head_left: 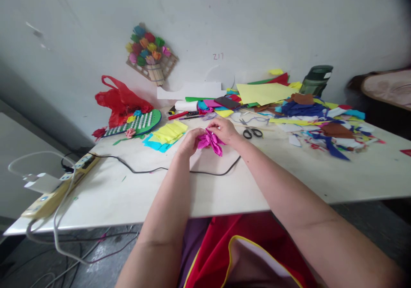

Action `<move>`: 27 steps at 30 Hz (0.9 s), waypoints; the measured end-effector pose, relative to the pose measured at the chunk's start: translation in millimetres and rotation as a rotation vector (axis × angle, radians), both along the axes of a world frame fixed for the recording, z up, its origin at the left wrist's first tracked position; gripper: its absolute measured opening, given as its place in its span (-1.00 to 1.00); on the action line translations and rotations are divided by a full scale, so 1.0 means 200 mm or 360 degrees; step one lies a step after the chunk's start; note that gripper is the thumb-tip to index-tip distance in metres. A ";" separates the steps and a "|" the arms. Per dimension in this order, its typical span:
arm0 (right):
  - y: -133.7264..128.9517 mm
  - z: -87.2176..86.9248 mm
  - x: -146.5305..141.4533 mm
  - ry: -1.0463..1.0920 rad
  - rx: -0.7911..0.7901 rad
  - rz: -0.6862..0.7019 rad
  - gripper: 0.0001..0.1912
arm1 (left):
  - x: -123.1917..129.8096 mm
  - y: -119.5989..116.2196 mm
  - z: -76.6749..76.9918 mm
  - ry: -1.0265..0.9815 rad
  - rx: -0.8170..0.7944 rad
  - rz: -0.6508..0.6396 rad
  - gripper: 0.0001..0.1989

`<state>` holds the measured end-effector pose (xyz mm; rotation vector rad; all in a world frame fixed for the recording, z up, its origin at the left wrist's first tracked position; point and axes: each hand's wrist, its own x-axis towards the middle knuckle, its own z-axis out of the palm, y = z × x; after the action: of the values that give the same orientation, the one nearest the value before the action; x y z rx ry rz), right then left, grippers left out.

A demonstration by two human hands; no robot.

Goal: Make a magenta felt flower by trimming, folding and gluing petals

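Over the middle of the white table, a magenta crepe paper flower (212,141) is held between both of my hands. My left hand (193,139) pinches its left side, fingers closed. On the upper right, my right hand (223,130) has thumb and fingers pressed on the petals. Several petals spread out below the fingertips, one pointing down and to the right. Just right of my right hand lie black-handled scissors (252,132). Yellow paper squares (170,132) and blue paper squares (157,144) are stacked to the left of my left hand.
A black cable (147,170) crosses the table in front of my hands. At the left edge sits a power strip (45,200) with a white charger. Paper scraps (334,129) and a green bottle (316,81) are on the right. A red plastic bag (120,99) stands at the back left.
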<state>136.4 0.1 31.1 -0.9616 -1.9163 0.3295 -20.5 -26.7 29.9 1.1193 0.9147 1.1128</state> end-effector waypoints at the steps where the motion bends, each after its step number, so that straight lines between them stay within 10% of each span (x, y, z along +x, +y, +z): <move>1: 0.00 0.00 0.00 0.0003 0.0008 0.0001 -0.92 | 0.00 0.00 0.00 -0.0005 -0.0014 -0.0014 -0.85; 27: -0.04 0.02 -0.02 0.0086 0.0167 0.0047 -0.88 | -0.02 0.00 -0.02 0.0128 0.0115 0.0027 -0.75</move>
<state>133.4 -7.5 35.0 -0.8477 -1.8813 0.2665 -25.3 -26.1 26.6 1.2251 0.9543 1.1291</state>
